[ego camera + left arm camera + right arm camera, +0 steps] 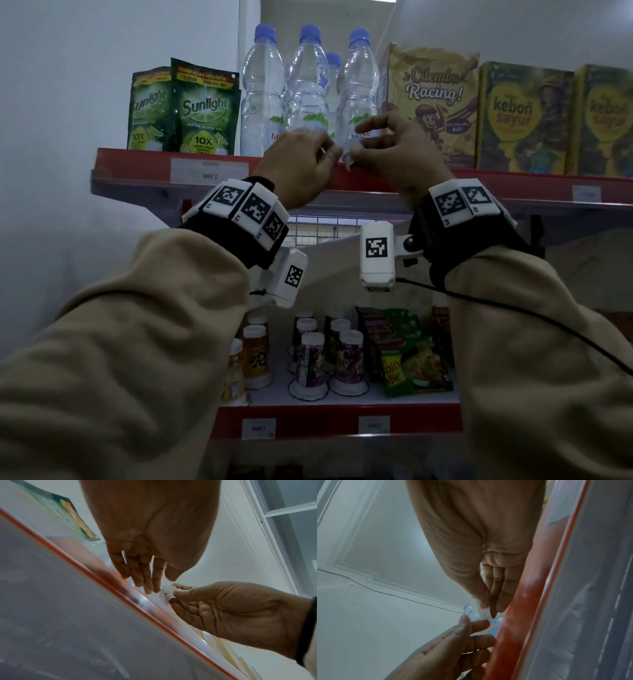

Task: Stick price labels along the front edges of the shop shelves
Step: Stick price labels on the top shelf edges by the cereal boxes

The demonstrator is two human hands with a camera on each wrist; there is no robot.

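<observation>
While both hands are raised to the upper shelf, its red front edge (144,164) is seen running sideways just below and behind the fingers, a long, smooth, glossy strip whose axis lies across the body. One white paper label (209,171) is already stuck on it, well out beyond the left hand (297,168); another (586,193) is seen far out past the right hand (399,150). Directly behind the hands, clear ribbed water bottles (308,89) with blue caps are stood; soft green detergent pouches (205,109) are set to the left-hand side and stiff yellow cartons (433,99) to the right.

A small white price label (350,154), thin and curled, is pinched between the right thumb and fingertips, in the gap between the two hands and just in front of the red strip. The right hand is nearer, since the label is held by it. The left hand's fingers are bent toward the label's near end; something pale seems to be nipped there, perhaps backing, but this cannot be told for certain. The coming move is judged to be a short press forward and down onto the strip, with the label's long side kept parallel to it.
</observation>
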